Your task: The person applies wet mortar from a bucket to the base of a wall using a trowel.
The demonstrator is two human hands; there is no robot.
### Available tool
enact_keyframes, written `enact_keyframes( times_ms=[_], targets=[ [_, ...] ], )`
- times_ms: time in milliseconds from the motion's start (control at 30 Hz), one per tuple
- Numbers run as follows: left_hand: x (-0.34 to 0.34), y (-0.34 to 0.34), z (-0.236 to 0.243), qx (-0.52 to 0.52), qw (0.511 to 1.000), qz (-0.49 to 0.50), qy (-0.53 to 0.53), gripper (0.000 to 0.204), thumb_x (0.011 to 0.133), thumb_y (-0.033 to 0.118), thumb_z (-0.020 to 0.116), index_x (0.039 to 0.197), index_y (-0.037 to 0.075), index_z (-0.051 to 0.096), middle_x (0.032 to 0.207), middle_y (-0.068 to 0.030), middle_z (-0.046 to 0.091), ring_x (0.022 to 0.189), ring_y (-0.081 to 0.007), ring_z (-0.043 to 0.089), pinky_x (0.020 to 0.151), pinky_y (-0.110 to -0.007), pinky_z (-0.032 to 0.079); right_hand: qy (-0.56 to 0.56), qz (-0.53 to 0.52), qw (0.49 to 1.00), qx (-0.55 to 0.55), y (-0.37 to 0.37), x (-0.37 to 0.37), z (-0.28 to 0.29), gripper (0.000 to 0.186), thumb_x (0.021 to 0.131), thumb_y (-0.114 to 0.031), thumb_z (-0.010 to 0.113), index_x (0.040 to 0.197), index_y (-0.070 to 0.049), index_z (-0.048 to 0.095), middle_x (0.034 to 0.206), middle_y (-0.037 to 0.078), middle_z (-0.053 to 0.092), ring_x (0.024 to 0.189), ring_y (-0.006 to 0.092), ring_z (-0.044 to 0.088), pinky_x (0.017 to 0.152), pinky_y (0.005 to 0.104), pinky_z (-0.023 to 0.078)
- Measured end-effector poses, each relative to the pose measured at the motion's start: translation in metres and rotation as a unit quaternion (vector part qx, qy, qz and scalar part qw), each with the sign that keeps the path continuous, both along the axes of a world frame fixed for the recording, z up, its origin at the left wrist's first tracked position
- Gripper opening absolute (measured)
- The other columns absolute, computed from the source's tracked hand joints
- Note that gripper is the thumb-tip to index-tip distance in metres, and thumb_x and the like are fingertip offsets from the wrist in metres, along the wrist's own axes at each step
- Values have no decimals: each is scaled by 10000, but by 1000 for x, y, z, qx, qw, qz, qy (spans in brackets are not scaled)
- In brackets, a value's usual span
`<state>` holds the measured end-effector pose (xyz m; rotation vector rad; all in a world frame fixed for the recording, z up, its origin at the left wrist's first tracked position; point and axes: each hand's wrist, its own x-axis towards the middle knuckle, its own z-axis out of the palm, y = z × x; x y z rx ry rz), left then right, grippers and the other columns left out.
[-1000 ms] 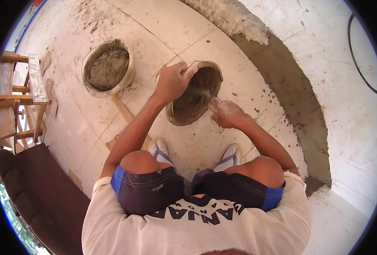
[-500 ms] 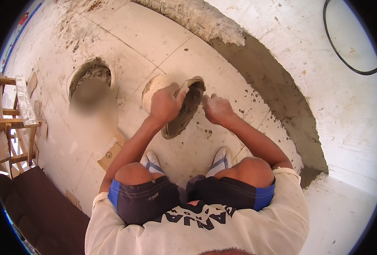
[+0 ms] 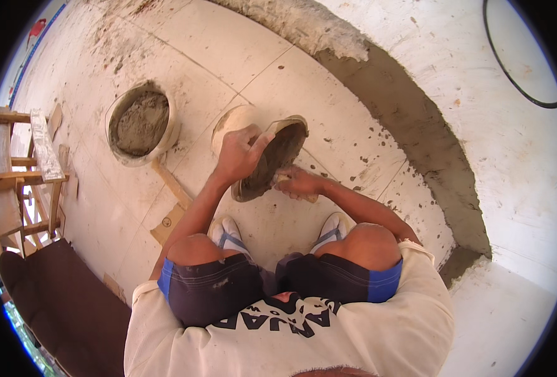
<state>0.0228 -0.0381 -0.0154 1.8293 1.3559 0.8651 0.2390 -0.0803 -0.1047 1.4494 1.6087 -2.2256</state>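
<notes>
A pale bucket [image 3: 227, 120] is tipped over between my knees and the wall, its mouth turned toward my right. Wet grey mortar [image 3: 286, 146] coats the inside. My left hand [image 3: 242, 152] is closed on its rim and holds it tilted. At the near part of the mouth, my right hand [image 3: 297, 182] is closed around a tool with a light tan handle [image 3: 311, 198]. The tool's working end is hidden by the hand and the bucket. Farther left, a second bucket [image 3: 174, 129] stands upright with a heap of mortar [image 3: 141, 124] in it.
A band of wet mortar [image 3: 416, 119] curves along the base of the white wall [image 3: 517, 169], with splatters on the tiles beside it. Wooden framing [image 3: 24, 176] and a dark brown panel [image 3: 65, 308] stand at left. Cardboard [image 3: 168, 223] and a wooden strip [image 3: 170, 182] lie nearby.
My right hand has moved down and left, from beside the tilted bucket's far rim to the near part of its mouth. My left hand keeps its hold on the rim.
</notes>
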Motion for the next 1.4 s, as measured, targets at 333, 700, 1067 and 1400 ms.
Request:
enact_keyframes(
  times_ms=[333,700,1067,1400],
  targets=[
    [-9,8,9,18,998,67,5,373,941,273,671,719,-11,570,594,-146,499,534,-231,439,542,-381,403,-284,83,759,579,5,35,19,359,849,-241,696,1187,-122,664,981,144,660,922,347,657,800,442,540],
    [1,5,3,60,996,60,15,363,943,275,684,737,-10,593,585,-141,510,522,-230,431,538,-377,410,-356,81,836,409,2,41,96,308,910,-305,601,1143,-108,650,968,203,680,884,373,686,769,483,554],
    [4,7,4,23,997,76,-11,381,945,282,669,720,-12,580,597,-149,511,530,-230,446,538,-383,403,-255,95,891,363,5,13,27,355,875,-342,635,1120,-87,658,957,211,708,914,411,680,813,510,537],
    [-50,32,-5,46,980,195,-11,419,990,304,593,734,-26,557,640,-156,506,586,-238,434,587,-395,393,-168,56,921,347,21,26,92,436,837,-355,719,1164,-72,671,1005,213,703,941,388,675,853,454,539]
  ],
)
